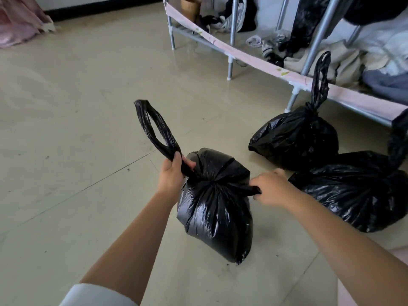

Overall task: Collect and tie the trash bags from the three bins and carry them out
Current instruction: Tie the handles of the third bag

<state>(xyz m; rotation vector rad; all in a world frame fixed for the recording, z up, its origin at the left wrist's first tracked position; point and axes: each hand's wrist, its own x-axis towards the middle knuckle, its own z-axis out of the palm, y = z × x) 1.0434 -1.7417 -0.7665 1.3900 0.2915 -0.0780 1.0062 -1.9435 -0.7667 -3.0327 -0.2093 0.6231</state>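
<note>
Near black trash bag (215, 208) sits upright on the tiled floor (77, 118), between both hands, neck gathered. Left hand (173, 173) is clenched around the left handle loop (154, 127), which sticks up and to the left. Right hand (270, 187) pinches the short right handle end (247, 188), pulled out sideways. Two more black bags lie on the floor to the right, by the metal rack (234, 43): far bag (295, 138), knotted, loop standing up; right bag (353, 191), touching it, just behind the right hand.
</note>
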